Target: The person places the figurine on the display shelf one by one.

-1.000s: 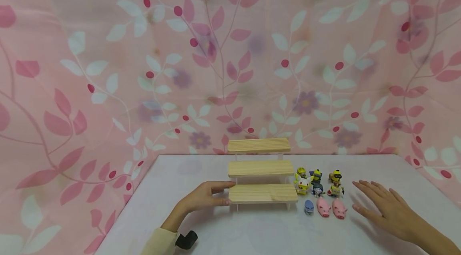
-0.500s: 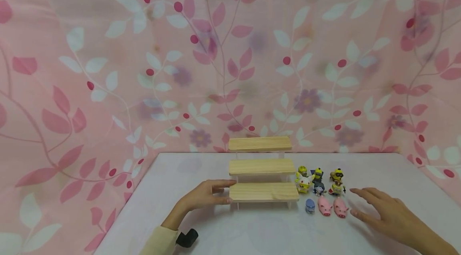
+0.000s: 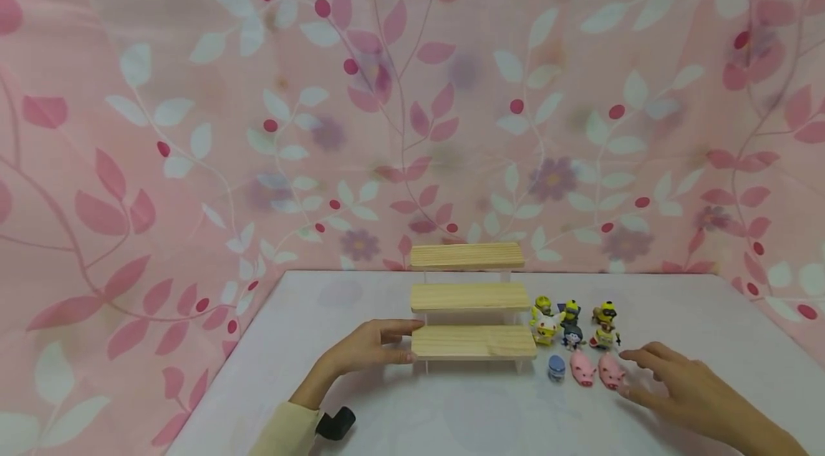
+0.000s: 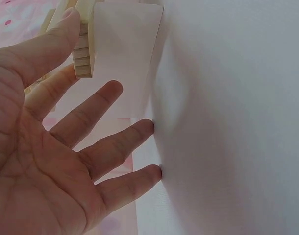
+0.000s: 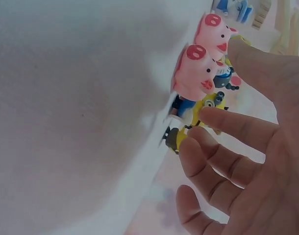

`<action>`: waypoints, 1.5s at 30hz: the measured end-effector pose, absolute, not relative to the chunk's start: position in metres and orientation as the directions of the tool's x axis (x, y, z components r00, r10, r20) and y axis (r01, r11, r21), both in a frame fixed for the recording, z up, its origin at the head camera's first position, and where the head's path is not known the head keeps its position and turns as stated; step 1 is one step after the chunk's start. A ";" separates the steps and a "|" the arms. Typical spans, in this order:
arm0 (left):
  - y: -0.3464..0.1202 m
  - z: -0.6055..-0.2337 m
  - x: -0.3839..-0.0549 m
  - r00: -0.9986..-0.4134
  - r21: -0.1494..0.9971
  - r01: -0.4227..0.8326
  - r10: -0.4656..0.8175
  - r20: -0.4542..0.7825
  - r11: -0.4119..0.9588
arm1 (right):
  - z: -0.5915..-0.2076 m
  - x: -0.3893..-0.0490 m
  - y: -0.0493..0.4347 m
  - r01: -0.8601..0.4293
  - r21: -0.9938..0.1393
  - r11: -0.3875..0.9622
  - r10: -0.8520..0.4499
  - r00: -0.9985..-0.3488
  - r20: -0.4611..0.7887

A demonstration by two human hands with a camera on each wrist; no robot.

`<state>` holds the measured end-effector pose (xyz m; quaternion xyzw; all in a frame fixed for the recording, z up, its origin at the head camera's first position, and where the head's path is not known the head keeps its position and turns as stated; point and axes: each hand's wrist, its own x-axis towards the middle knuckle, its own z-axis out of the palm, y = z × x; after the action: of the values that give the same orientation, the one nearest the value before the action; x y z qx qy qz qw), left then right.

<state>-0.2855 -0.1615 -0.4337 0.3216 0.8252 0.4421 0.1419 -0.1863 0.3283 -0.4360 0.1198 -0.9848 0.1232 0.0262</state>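
A three-step display stand (image 3: 473, 341) with pale wooden boards on clear supports stands mid-table. My left hand (image 3: 362, 350) holds the left end of its lowest board, thumb on the front and index finger behind; the other fingers are spread, as the left wrist view shows. My right hand (image 3: 690, 390) hovers beside the nearer pink toy pig (image 5: 194, 73), its thumb and loosely bent fingers apart and nothing held. A second pink pig (image 3: 583, 369) lies just left of that one. Left of both pigs sits a small blue toy (image 3: 556, 368).
Behind the pigs stand several small yellow figurines (image 3: 604, 336), one of them white-eared (image 3: 546, 328), and a dark-haired figurine (image 3: 572, 336). A white cloth (image 3: 464, 413) covers the table. Pink floral fabric (image 3: 412, 119) hangs behind it.
My right hand has moved left and slightly down toward the nearest pig, its fingers bending more. The left hand stays on the stand. The head view has shifted slightly.
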 end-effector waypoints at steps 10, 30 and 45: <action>-0.161 -0.435 -0.286 -0.747 0.817 0.418 0.662 0.060 0.397 | -0.440 -0.191 0.322 -0.220 -0.275 0.936 -0.218 -0.975 0.038; -0.161 -0.434 -0.285 -0.751 0.828 0.398 0.659 0.047 0.395 | -0.444 -0.199 0.315 -0.217 -0.199 0.956 -0.205 -0.976 0.077; -0.161 -0.434 -0.285 -0.748 0.829 0.406 0.661 0.059 0.385 | -0.434 -0.190 0.317 -0.142 -0.227 0.963 -0.125 -0.988 0.086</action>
<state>-0.2847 -0.1613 -0.4337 0.3253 0.8199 0.4492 0.1419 -0.1896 0.3170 -0.4340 0.0676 -0.9902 0.1173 0.0355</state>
